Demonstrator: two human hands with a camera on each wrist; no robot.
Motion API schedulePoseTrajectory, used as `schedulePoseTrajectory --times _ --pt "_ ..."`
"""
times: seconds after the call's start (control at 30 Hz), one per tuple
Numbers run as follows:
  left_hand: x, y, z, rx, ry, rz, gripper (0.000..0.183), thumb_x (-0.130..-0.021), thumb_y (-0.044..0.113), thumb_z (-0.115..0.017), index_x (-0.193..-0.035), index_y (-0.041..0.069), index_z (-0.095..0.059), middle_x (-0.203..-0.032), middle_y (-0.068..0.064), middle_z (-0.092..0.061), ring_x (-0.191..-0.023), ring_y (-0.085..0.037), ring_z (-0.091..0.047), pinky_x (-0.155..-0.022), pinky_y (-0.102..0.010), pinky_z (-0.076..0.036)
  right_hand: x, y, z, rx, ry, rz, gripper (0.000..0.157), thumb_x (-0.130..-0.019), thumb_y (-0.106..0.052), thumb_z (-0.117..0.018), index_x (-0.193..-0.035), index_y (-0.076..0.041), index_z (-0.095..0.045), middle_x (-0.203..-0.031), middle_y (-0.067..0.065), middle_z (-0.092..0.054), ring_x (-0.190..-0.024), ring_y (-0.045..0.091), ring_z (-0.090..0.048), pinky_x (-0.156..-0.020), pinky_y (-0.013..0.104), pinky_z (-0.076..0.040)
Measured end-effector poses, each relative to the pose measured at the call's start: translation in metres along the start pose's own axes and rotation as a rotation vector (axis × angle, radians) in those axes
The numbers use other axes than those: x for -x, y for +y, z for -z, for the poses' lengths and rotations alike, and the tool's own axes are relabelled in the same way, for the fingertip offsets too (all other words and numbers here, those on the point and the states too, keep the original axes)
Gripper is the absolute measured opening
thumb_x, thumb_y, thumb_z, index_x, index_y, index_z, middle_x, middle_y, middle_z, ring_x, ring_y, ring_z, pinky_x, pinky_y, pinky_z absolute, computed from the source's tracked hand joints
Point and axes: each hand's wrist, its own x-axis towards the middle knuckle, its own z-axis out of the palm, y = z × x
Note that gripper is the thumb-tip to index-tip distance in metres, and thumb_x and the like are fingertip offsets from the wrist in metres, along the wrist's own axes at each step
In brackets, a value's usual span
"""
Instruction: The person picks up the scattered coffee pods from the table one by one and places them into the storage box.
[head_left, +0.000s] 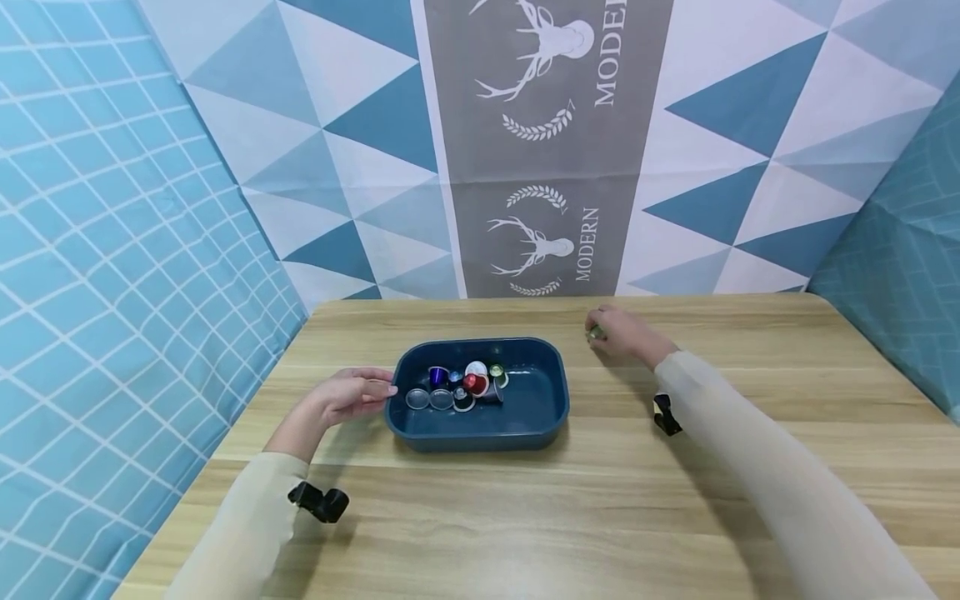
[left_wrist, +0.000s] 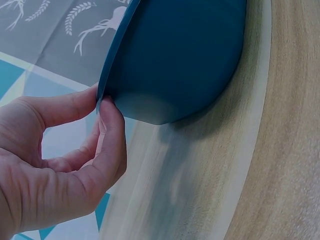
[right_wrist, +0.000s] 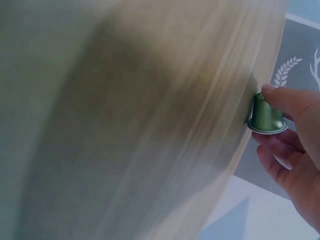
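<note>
A dark blue rectangular tray (head_left: 525, 408) with raised walls stands on the table. Several coffee capsules lie inside it, among them a blue one (head_left: 438, 377), a red one (head_left: 477, 383) and a black one (head_left: 463, 399). My left hand (head_left: 352, 393) pinches the tray's left rim (left_wrist: 103, 75) between thumb and fingers. Towards the back, right of the tray, my right hand (head_left: 618, 332) holds a green coffee capsule (right_wrist: 267, 116) between thumb and fingers, close to the table's surface.
The wooden table (head_left: 525, 508) reaches back to a patterned cloth wall (head_left: 375, 167). A blue gridded cloth (head_left: 112, 250) hangs along the left side, a teal one (head_left: 900, 275) on the right. Black wrist mounts (head_left: 318, 502) sit on both sleeves.
</note>
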Motion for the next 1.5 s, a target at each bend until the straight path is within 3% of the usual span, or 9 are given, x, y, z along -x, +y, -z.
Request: schedulePoseTrajectory --times 0.17,0.4,0.6,0.93,1.5 --pt "0.000 0.003 0.002 -0.008 0.008 0.000 0.051 -0.093 0.006 -0.059 -0.135 -0.010 -0.038 -0.086 0.006 -0.062 -0.079 -0.002 -0.060 -0.075 -0.016 -0.054 0.006 -0.007 0.002 -0.001 0.057 0.060 0.022 -0.083 -0.008 -0.072 -0.102 0.000 -0.063 -0.100 0.016 -0.065 -0.090 0.028 -0.063 -0.082 0.042 -0.055" --pt "0.004 0.005 0.005 -0.034 0.010 0.000 0.053 -0.093 0.007 -0.057 -0.137 -0.011 -0.034 -0.093 0.005 -0.061 -0.084 -0.003 -0.061 -0.077 -0.017 -0.054 0.013 -0.021 0.001 0.000 0.068 0.086 0.022 -0.083 -0.012 -0.074 -0.101 -0.004 -0.065 -0.098 0.010 -0.065 -0.090 0.024 -0.063 -0.081 0.039 -0.056" --pt "0.006 0.006 0.005 -0.028 0.013 0.006 0.053 -0.093 0.007 -0.058 -0.137 -0.011 -0.034 -0.087 0.006 -0.062 -0.081 -0.003 -0.061 -0.075 -0.016 -0.055 0.020 -0.028 0.000 0.016 0.142 0.134 0.021 -0.081 -0.011 -0.075 -0.099 -0.003 -0.066 -0.097 0.011 -0.066 -0.091 0.025 -0.063 -0.083 0.041 -0.055" --pt "0.001 0.005 0.004 -0.035 0.012 -0.006 0.053 -0.093 0.007 -0.057 -0.137 -0.011 -0.035 -0.086 0.007 -0.063 -0.080 -0.002 -0.061 -0.075 -0.016 -0.055 0.030 -0.045 0.004 0.012 0.190 0.187 0.021 -0.080 -0.009 -0.074 -0.099 -0.004 -0.066 -0.095 0.007 -0.067 -0.087 0.019 -0.065 -0.079 0.035 -0.056" --pt "0.000 -0.002 0.003 0.023 -0.048 -0.015 0.043 -0.093 0.006 -0.058 -0.129 -0.009 -0.042 -0.088 0.006 -0.066 -0.080 -0.002 -0.065 -0.077 -0.018 -0.056 0.049 -0.065 0.019 0.016 0.273 0.268 0.023 -0.077 -0.010 -0.078 -0.096 -0.005 -0.067 -0.091 0.005 -0.065 -0.080 0.015 -0.064 -0.073 0.033 -0.056"
